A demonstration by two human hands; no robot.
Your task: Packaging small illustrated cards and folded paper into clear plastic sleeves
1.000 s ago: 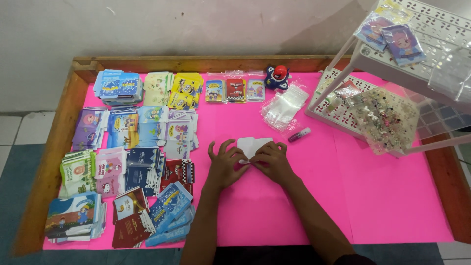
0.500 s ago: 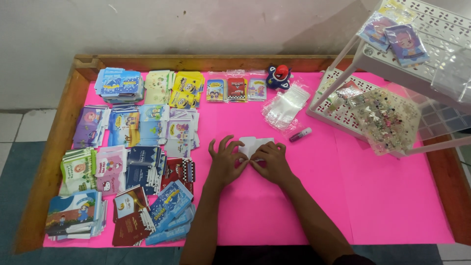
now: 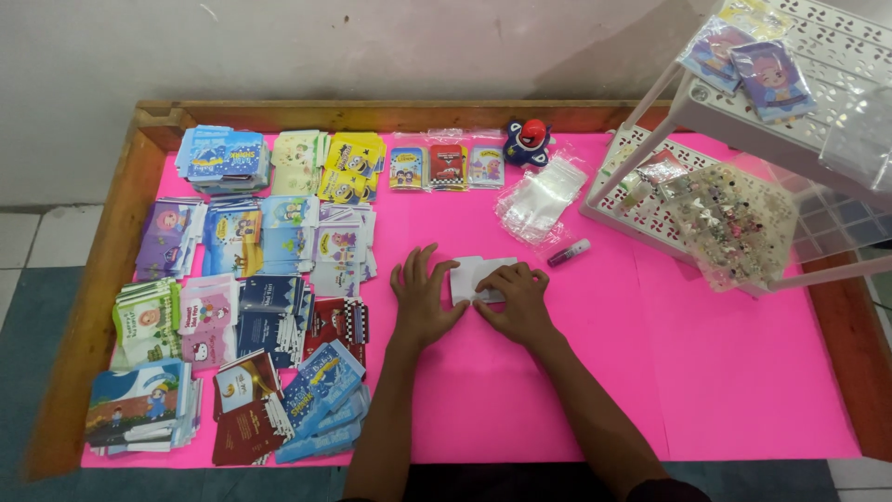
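So the white paper piece [image 3: 472, 276] sits pretty much dead centre on the pink worktop [image 3: 743, 372], flat on the surface, and both hands are on it. Looks like a small envelope or folded card, can't tell which from up here. The left hand [image 3: 423, 302] lies flat with fingers [image 3: 415, 270] spread wide open, palm pinning the paper's left edge, not gripping anything. The right hand [image 3: 516, 302] is curled over the lower right part, fingertips bent down and pressing on it, more of a press than a real grab.

My take on doing this bit well: keep that left palm heavy so the paper can't slide on the slick pink sheet, and run the right fingertips along the edge in one steady pass so the crease or seam comes out straight. Line up the corners before pushing hard, since a crooked fold in thin paper is hard to undo.

Just up and to the right there's a small glue stick [image 3: 568, 252] lying on its side, near but apart from the paper, and beyond it a pile of clear plastic sleeves [image 3: 542, 195]. Left side of the worktop is covered with stacks of colourful printed packets [image 3: 251, 307] in rows. A little red and blue toy [image 3: 528, 141] sits by the back edge, and a white perforated rack [image 3: 650, 218] holding a bag of small trinkets [image 3: 734, 223] stands at the right.
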